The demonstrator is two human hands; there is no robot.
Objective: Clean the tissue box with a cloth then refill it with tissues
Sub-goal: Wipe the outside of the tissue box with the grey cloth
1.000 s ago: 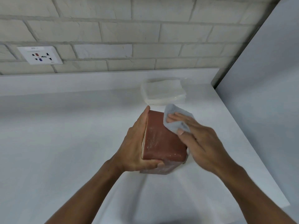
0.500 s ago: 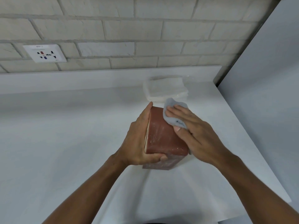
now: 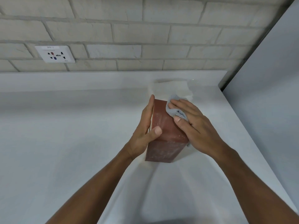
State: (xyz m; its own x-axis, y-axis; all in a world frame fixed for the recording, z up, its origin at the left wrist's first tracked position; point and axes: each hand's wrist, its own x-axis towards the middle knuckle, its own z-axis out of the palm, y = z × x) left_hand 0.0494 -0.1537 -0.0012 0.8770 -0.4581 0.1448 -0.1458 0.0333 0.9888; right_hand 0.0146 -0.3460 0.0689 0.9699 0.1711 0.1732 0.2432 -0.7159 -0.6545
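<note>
1. Standing on the tabletop (image 3: 64, 126), right of centre, the tissue box (image 3: 166, 136) is showing only its brown upper and near faces, while the hands are hiding its left and right sides.
2. The left hand (image 3: 144, 133) is gripping the box, fingers lying flat along the left side and thumb curling onto the upper face.
3. The right hand (image 3: 195, 126) is pinching the grey cloth (image 3: 175, 111) and pressing it on the box's far right edge, with the palm covering most of the cloth.
4. The white tissues (image 3: 169, 87), blurred, are sitting just beyond the box, partly behind the cloth.
5. The tabletop's right edge is running near the right hand, and open room is lying to the left and near side.
</note>
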